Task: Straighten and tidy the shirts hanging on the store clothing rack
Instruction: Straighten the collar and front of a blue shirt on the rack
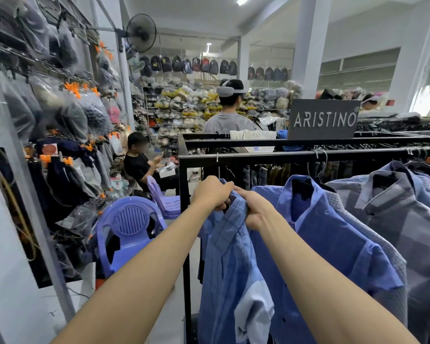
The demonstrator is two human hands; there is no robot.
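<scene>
A black metal clothing rack (258, 157) runs from the centre to the right. At its left end hangs a blue striped shirt (230, 264). My left hand (212, 193) and my right hand (255, 209) both grip its collar from either side, fingers closed on the fabric. To its right hang a plain blue shirt (333, 234), then a grey checked shirt (407, 219) and more shirts further right. The hanger of the striped shirt is hidden behind my hands.
Two purple plastic chairs (129, 227) stand left of the rack. A wall grid of bagged clothes (67, 115) fills the left. A seated person (139, 165) and a standing person (229, 115) are beyond the rack. A dark ARISTINO sign (323, 119) sits on the rack.
</scene>
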